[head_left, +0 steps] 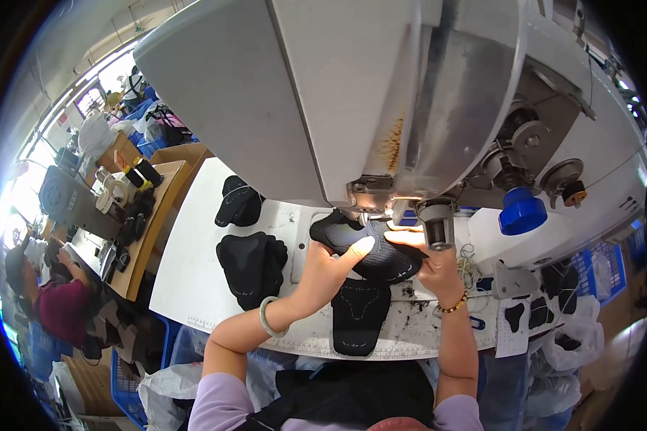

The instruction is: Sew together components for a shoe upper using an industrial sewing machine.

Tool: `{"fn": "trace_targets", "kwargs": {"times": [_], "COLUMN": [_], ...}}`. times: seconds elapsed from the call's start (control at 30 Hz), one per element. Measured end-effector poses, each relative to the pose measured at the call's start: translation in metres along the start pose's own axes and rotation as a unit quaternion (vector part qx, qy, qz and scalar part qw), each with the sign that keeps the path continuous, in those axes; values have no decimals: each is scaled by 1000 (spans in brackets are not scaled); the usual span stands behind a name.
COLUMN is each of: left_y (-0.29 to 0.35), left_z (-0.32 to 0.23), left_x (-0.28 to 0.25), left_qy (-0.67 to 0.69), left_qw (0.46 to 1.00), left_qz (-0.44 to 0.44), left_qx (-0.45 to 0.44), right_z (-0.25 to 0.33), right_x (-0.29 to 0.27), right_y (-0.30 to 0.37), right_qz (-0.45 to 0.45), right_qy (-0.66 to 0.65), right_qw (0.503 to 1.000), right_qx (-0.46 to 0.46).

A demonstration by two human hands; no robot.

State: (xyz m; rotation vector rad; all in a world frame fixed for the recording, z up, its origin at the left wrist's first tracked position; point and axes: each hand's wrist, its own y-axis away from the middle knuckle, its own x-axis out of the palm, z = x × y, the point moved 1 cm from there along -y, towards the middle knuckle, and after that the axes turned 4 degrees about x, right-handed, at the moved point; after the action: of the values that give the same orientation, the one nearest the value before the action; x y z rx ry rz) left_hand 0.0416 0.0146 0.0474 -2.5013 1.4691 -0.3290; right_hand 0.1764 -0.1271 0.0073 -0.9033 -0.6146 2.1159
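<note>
A black fabric piece [384,260], curved like a shoe upper, lies under the needle area of a large white sewing machine [266,108]. My left hand [327,271] grips its left side, with the thumb pressed on top and the other fingers hidden beneath. At its right edge, my right hand [438,271] pinches the cloth, fingers reaching in beside the machine's presser. A flat black piece with white stitched outlines [361,316] lies just below, toward me. To the left rest a stack of black pieces [250,267] and a smaller black bundle [239,202].
The white table [187,266] has a ruled front edge. Dark lint and loose thread [469,269] lie right of my hands. A blue knob [521,212] juts from the machine. Plastic bags [571,345] hang at right; a co-worker [61,298] sits far left.
</note>
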Motion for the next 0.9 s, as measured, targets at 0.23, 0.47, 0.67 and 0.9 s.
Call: {"fn": "trace_targets", "kwargs": {"times": [0.23,0.47,0.67,0.9], "left_y": [-7,-19,-19,-19], "left_z": [10,8,16,6], "left_x": [-10,-21,-27,-19], "left_qy": [85,189,210,170], "left_qw": [994,969,964,975], "left_qz": [-30,21,30,-28], "left_qx": [-63,-157,-157,-138], "right_z": [6,32,35,7], "right_x": [2,11,8,-31], "right_y": [-1,1,-1,-13], "right_qz": [-5,-44,-75,-265], "right_qy": [92,265,252,215], "right_qw": [993,953,944,940], "right_qx": [-72,-142,-199,-4]}}
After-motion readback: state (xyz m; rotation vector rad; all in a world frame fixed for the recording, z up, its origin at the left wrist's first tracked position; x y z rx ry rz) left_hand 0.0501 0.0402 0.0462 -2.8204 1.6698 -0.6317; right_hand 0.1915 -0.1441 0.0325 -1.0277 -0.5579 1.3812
